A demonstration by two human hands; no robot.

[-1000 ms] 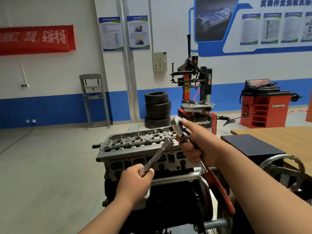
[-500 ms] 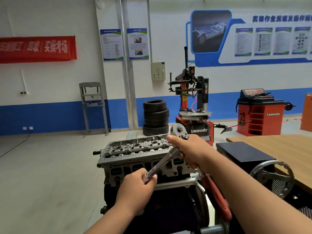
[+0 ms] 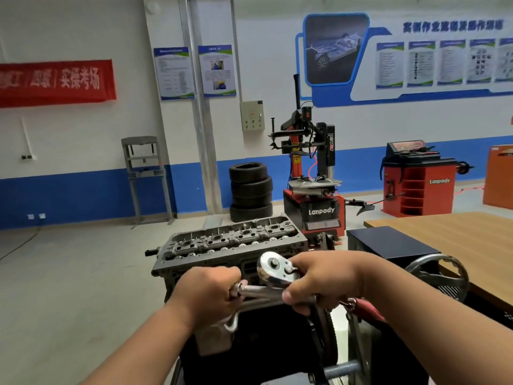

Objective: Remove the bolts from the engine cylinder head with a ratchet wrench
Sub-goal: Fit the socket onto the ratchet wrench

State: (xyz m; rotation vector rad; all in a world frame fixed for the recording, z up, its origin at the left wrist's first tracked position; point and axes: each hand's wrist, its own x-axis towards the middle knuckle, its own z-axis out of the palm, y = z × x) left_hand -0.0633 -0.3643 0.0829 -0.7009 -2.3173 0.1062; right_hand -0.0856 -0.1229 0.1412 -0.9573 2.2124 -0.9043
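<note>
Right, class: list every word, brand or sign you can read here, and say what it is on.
"Lanpody": tyre changer base
"Lanpody": red wheel balancer
"power": tyre changer column
Red banner, blue wall heading, posters: Chinese text, too blurred or small to read.

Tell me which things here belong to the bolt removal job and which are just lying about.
For the job: ratchet wrench in the right hand, extension bar in the left hand, engine cylinder head.

Lying about: stacked tyres, tyre changer, wheel balancer, wooden table, black box.
</note>
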